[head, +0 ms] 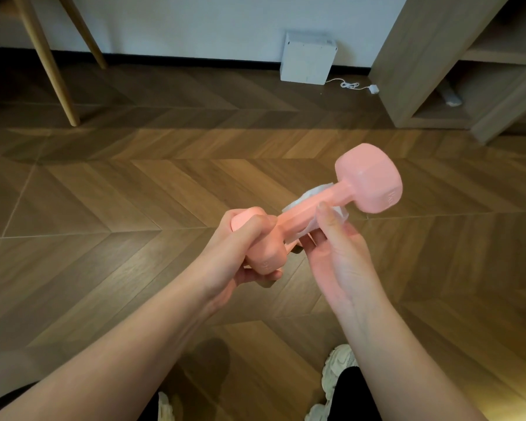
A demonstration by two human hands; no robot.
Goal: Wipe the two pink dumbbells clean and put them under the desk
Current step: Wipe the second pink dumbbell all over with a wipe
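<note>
One pink dumbbell point(298, 216) is held in the air above the floor point(134, 192), slanting up to the right. The left hand point(240, 247) has its grip closed round the near head and steadies it. The right hand point(334, 253) has its grip wrapped round the bar with a white wipe point(305, 194) between, thumb on top and fingers beneath, close to the far head.

By my reading the task is in its early half: the wiping of this dumbbell is under way, with the bar being done now. Whether its two heads are already clean cannot be told. The second dumbbell is not in view, so nothing shows that it has been wiped or put away. Nothing pink lies on the floor by the wooden legs point(47, 62) at the upper left, which may be the desk's, nor by the shelf unit point(407, 71) on the right. What seems left: finish this one, wipe the other, then set both under the desk
</note>
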